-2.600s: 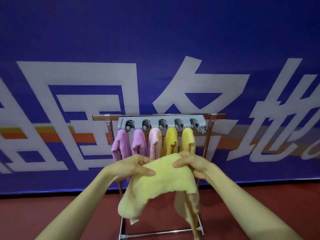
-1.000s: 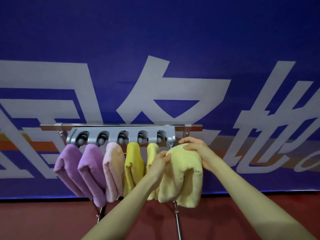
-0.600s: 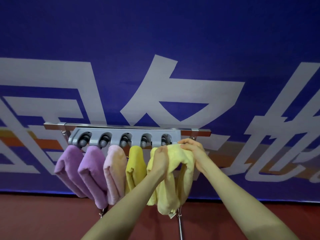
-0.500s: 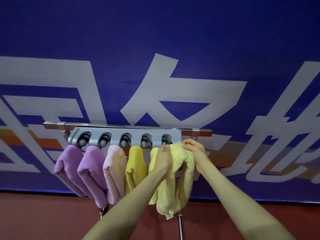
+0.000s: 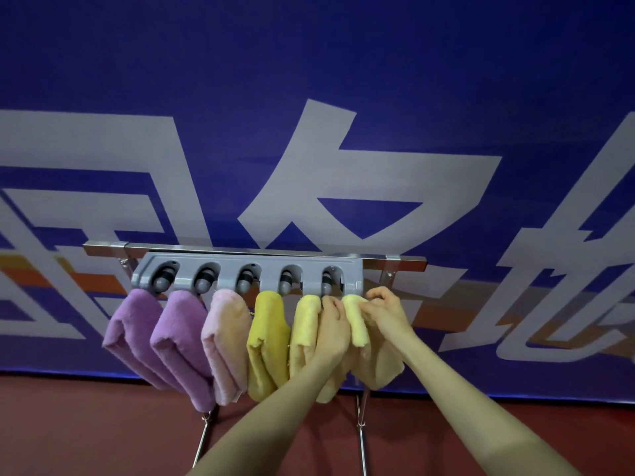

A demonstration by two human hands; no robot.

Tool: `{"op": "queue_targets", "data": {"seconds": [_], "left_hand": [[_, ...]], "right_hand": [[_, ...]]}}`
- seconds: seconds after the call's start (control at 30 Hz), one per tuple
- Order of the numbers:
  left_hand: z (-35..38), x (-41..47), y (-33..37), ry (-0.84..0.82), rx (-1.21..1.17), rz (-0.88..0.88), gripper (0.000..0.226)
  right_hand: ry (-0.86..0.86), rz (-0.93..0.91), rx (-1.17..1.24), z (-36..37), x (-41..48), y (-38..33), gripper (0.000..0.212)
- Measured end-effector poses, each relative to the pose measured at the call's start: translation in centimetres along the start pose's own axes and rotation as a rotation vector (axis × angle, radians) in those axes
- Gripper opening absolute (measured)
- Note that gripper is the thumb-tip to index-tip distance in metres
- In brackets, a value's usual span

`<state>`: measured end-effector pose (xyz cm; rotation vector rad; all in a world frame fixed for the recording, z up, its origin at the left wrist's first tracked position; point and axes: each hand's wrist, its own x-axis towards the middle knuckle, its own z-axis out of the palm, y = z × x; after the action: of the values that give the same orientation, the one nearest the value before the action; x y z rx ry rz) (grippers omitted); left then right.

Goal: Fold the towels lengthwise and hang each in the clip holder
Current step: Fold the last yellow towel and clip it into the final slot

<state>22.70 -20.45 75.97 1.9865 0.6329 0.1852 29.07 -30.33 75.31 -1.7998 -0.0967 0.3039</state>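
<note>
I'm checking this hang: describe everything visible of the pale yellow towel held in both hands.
The pale yellow towel is fluffy terry-like cloth, folded into a narrow bundle, rounded fold uppermost. It hangs just below the right end of the grey clip holder. The left hand grips its left side, the right hand its top right. Whether anything has caught it cannot be seen.

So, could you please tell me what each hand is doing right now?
Left hand: grips the folded pale yellow towel.
Right hand: pinches the same towel's top, beside the clip holder.
</note>
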Motion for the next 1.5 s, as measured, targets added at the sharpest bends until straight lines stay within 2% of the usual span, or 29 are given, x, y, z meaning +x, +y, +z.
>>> {"op": "queue_targets", "data": {"seconds": [0.07,0.17,0.3,0.37,0.47,0.6,0.77,0.93,1.1,1.23,1.33,1.5], "left_hand": [[-0.5,-0.4,0.6,-0.005,0.048,-0.002,0.014],[-0.7,-0.7,0.8,-0.013,0.087,0.033,0.033],[-0.9,-0.9,-0.1,-0.038,0.128,0.063,0.039],[-0.6,-0.3,-0.4,-0.061,0.139,-0.005,0.044],[0.1,0.7,-1.0,-0.196,0.091,-0.110,0.048],[1.1,2.1,-2.5,-0.295,-0.117,-0.191,0.051],[-0.7,0.5,-2.1,-0.358,-0.204,-0.191,0.032],[-1.9,-0.6,-4.0,-0.475,-0.123,-0.218,0.035],[-3.7,-1.5,-6.0,-0.473,-0.149,-0.081,0.023],[-6.8,-2.6,-6.5,-0.481,-0.269,-0.067,0.018],[-10.0,-3.9,-7.6,-0.443,-0.334,-0.106,0.022],[-16.8,-6.1,-10.9,-0.383,-0.417,-0.164,0.022]], "right_hand": [[0.012,0.024,-0.036,0.4,0.1,0.7,0.019],[0.068,0.030,-0.094,0.6,-0.1,1.4,0.021],[0.092,0.061,-0.097,0.4,-1.2,1.6,0.029],[0.051,0.133,-0.075,0.4,-1.5,2.2,0.031],[-0.079,0.234,-0.014,0.8,-2.0,3.0,0.031],[-0.142,0.295,0.050,1.2,-2.4,3.0,0.030],[-0.179,0.361,0.133,1.5,-2.9,3.3,0.032],[-0.082,0.355,0.175,1.1,-4.4,3.2,0.027],[0.018,0.356,0.150,1.0,-6.5,3.4,0.018],[0.088,0.356,0.154,2.3,-8.7,2.6,0.012],[0.082,0.380,0.170,4.8,-11.0,2.1,0.011],[-0.021,0.406,0.190,10.9,-15.1,1.3,0.016]]}}
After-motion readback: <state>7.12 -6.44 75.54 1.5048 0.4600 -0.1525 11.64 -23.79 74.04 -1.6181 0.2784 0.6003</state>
